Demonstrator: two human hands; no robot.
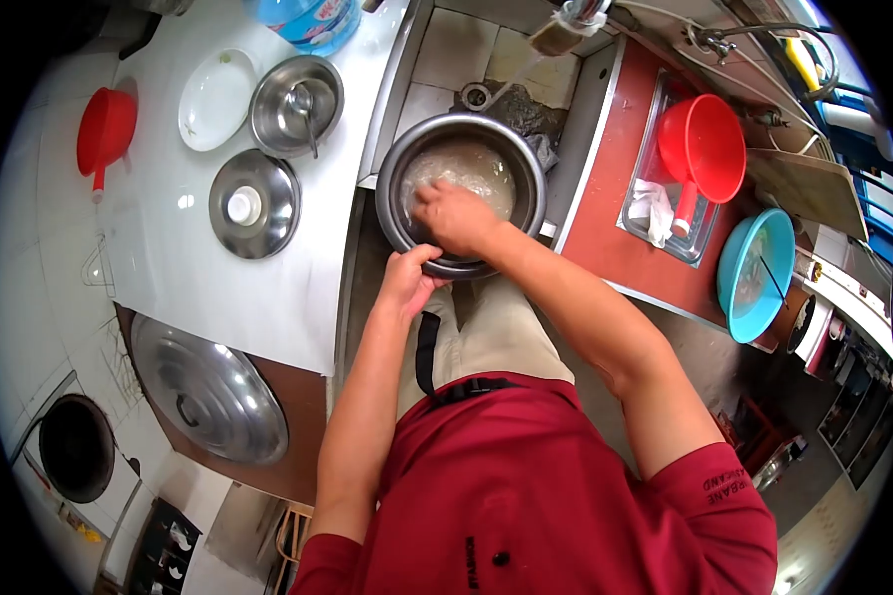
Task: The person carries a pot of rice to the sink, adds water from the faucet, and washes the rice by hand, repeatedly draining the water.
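A dark-rimmed metal basin (389, 195) holds cloudy, rippling water (486, 171) at the sink. My left hand (407, 283) grips the basin's near rim, thumb over the edge and fingers beneath. Inside the basin, at the water's left part, is my right hand (453, 216), its fingers curled and their tips partly in the water; whatever they hold is hidden. A thin stream of water falls from the faucet (558, 38) beside the far side of the basin, near the drain (475, 96).
On the white counter (298, 297) at left are a white plate (216, 99), a metal bowl with a spoon (296, 105) and a knobbed lid (255, 203). At right are a red dipper (701, 149), a white cloth (651, 210) and a blue basin (756, 275).
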